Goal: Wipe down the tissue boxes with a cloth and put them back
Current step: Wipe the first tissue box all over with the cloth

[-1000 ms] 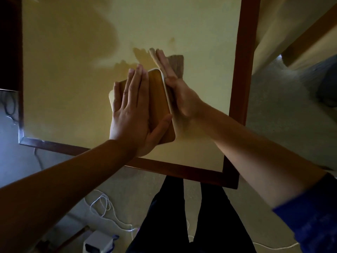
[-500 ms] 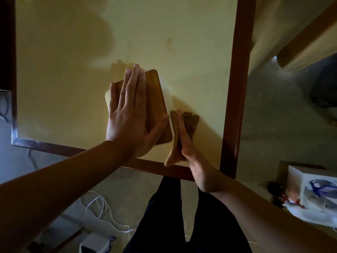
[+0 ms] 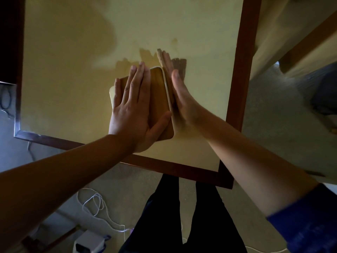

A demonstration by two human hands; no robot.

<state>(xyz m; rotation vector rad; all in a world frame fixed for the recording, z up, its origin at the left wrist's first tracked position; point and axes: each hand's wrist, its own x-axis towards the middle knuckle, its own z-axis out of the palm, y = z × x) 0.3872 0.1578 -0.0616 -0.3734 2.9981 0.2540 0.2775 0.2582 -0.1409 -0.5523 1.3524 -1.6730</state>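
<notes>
A view from above of a cream-topped counter with a dark wooden border. A single tissue box with a brown wood-grain top and pale sides stands near the counter's front right corner; its contents cannot be seen. The left hand lies flat on the box's top, fingers straight and together, thumb spread. The right hand, also flat with straight fingers, presses a tan cloth against the box's right side; only the cloth's tip shows beyond the fingertips. Dark trouser legs stand below.
</notes>
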